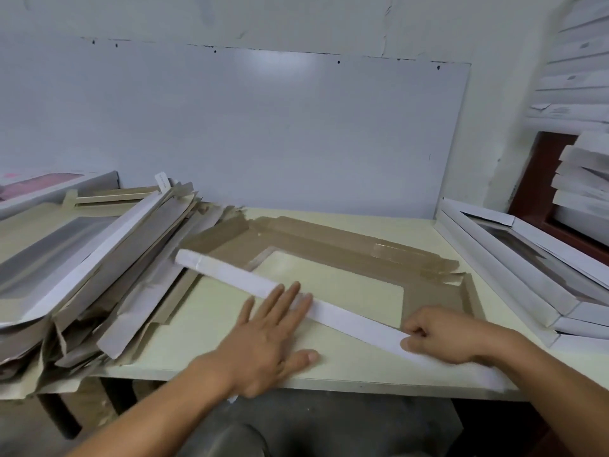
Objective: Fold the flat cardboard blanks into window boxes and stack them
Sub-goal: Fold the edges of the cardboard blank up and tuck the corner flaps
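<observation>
A flat brown cardboard blank with a rectangular window cut-out (333, 258) lies brown side up on the pale cream surface (379, 225), in front of the person. Its near edge is folded over into a long white strip (250, 278) running diagonally from upper left to lower right. The left hand (273, 338) lies flat with straight, spread fingers (290, 295) pressing on the strip's middle. The right hand (441, 334) pinches the strip near its lower right end with curled fingers (415, 328). A slumped pile of flat brown-and-white blanks (108, 258) sits just left of the blank. To the right, a stack of folded white window boxes (534, 268) rests on the surface's edge.
</observation>
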### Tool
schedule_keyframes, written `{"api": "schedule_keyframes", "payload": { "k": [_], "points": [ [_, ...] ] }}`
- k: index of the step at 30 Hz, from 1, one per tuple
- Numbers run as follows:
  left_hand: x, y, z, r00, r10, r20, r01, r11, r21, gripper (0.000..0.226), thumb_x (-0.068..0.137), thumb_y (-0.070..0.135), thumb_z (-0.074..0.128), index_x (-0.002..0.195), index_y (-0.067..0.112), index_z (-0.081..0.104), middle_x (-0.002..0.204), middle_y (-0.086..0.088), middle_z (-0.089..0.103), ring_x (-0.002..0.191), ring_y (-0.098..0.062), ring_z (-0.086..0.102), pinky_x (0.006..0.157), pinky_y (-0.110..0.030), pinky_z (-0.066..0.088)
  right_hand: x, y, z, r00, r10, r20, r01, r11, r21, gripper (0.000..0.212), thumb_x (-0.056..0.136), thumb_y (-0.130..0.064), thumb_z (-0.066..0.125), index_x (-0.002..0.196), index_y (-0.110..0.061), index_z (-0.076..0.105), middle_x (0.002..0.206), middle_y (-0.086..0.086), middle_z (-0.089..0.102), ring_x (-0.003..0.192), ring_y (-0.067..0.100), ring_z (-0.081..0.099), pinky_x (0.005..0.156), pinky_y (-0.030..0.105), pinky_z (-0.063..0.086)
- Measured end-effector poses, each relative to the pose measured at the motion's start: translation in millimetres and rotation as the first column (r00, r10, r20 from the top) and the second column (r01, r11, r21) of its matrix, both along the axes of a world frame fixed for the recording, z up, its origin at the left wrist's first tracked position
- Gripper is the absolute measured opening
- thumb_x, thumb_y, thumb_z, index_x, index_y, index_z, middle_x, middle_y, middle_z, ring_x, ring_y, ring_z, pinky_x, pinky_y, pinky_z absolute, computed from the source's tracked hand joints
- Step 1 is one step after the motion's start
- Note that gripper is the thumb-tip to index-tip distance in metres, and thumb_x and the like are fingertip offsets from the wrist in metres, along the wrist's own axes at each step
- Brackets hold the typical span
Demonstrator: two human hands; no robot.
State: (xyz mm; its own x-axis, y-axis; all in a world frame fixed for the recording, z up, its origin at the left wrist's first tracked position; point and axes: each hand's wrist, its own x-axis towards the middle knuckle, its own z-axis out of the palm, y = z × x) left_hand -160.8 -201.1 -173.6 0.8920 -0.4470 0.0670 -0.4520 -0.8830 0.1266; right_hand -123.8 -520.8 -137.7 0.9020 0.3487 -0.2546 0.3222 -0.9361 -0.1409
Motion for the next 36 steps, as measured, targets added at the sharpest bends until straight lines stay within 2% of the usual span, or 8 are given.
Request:
{"api": "schedule_keyframes", "payload": {
  "k": [5, 8, 17, 24, 26, 29, 33, 36],
  "points": [
    [-45, -49, 14, 0.971, -0.204, 0.125, 0.211, 0.976, -0.046, 0.084, 0.086, 0.073, 0.039, 0.155, 0.034, 0.01, 0.162, -0.001, 0.012, 0.148, -0.016, 0.011, 0.118, -0.033, 0.018, 10, 58, -7, 0.968, -0.134, -0.213, 0.192, 0.94, 0.283, 0.045, 0.087, -0.021, 0.064, 0.049, -0.017, 0.04, 0.051, 0.002, 0.04, 0.046, 0.016, 0.038, 0.046, 0.023, 0.028],
    [-62, -65, 7, 0.923, -0.296, 0.247, 0.302, 0.953, 0.011, 0.063, 0.077, 0.069, 0.052, 0.123, 0.026, 0.061, 0.123, 0.003, 0.06, 0.11, -0.018, 0.058, 0.08, -0.024, 0.049, 17, 94, -17, 0.895, -0.238, -0.377, 0.406, 0.783, 0.47, 0.037, 0.089, -0.011, 0.062, 0.055, -0.014, 0.047, 0.043, 0.002, 0.042, 0.036, 0.015, 0.038, 0.039, 0.018, 0.026],
    [-54, -83, -17, 0.934, -0.169, 0.316, 0.105, 0.972, 0.209, 0.052, 0.067, 0.04, 0.058, 0.115, 0.022, 0.068, 0.108, -0.005, 0.07, 0.093, -0.025, 0.068, 0.08, -0.042, 0.057, 40, 169, -25, 0.674, -0.111, -0.731, 0.727, 0.277, 0.628, 0.024, 0.099, -0.011, 0.054, 0.116, 0.006, 0.054, 0.095, 0.025, 0.072, 0.08, 0.032, 0.074, 0.07, 0.039, 0.062],
    [-27, -60, -19, 0.968, -0.215, 0.132, 0.179, 0.954, 0.241, 0.07, 0.09, 0.057, 0.039, 0.15, 0.023, 0.032, 0.154, -0.009, 0.035, 0.14, -0.025, 0.034, 0.117, -0.05, 0.023, 59, 123, -18, 0.833, -0.128, -0.538, 0.507, 0.564, 0.652, 0.028, 0.095, -0.001, 0.04, 0.112, -0.004, 0.062, 0.084, 0.015, 0.074, 0.073, 0.027, 0.072, 0.061, 0.032, 0.058],
    [-26, -60, -27, 0.974, -0.205, 0.092, 0.172, 0.945, 0.279, 0.069, 0.086, 0.067, 0.031, 0.138, 0.027, 0.053, 0.145, -0.002, 0.052, 0.13, -0.018, 0.052, 0.108, -0.044, 0.042, 68, 92, -13, 0.923, -0.19, -0.335, 0.367, 0.696, 0.617, 0.031, 0.091, 0.006, 0.04, 0.103, -0.006, 0.066, 0.088, 0.018, 0.072, 0.073, 0.027, 0.068, 0.059, 0.027, 0.054],
    [-31, -56, -27, 0.969, -0.196, 0.15, 0.158, 0.959, 0.233, 0.069, 0.081, 0.075, 0.033, 0.123, 0.031, 0.066, 0.129, 0.005, 0.065, 0.115, -0.012, 0.063, 0.094, -0.038, 0.054, 83, 29, 1, 0.979, -0.135, 0.155, 0.112, 0.982, 0.151, 0.04, 0.086, 0.008, 0.047, 0.11, -0.017, 0.068, 0.116, 0.006, 0.067, 0.107, 0.023, 0.062, 0.087, 0.024, 0.048],
    [-22, -40, -31, 0.958, -0.217, 0.185, 0.195, 0.972, 0.13, 0.065, 0.09, 0.069, 0.032, 0.137, 0.025, 0.041, 0.145, 0.001, 0.04, 0.132, -0.022, 0.038, 0.118, -0.043, 0.021, 79, -47, 11, 0.963, 0.062, 0.263, 0.067, 0.89, -0.452, 0.077, 0.087, 0.007, 0.036, 0.15, -0.037, 0.03, 0.163, -0.006, 0.014, 0.142, 0.024, 0.026, 0.096, 0.032, 0.038],
    [-17, -24, -28, 0.965, -0.211, 0.157, 0.202, 0.977, 0.069, 0.063, 0.092, 0.072, 0.027, 0.134, 0.027, 0.038, 0.146, 0.004, 0.031, 0.135, -0.019, 0.025, 0.118, -0.043, 0.009, 68, -72, 3, 0.947, 0.173, 0.271, -0.009, 0.857, -0.516, 0.089, 0.086, 0.007, 0.034, 0.154, -0.045, 0.008, 0.163, -0.017, -0.015, 0.152, 0.017, -0.002, 0.102, 0.032, 0.033]
  ]
}}
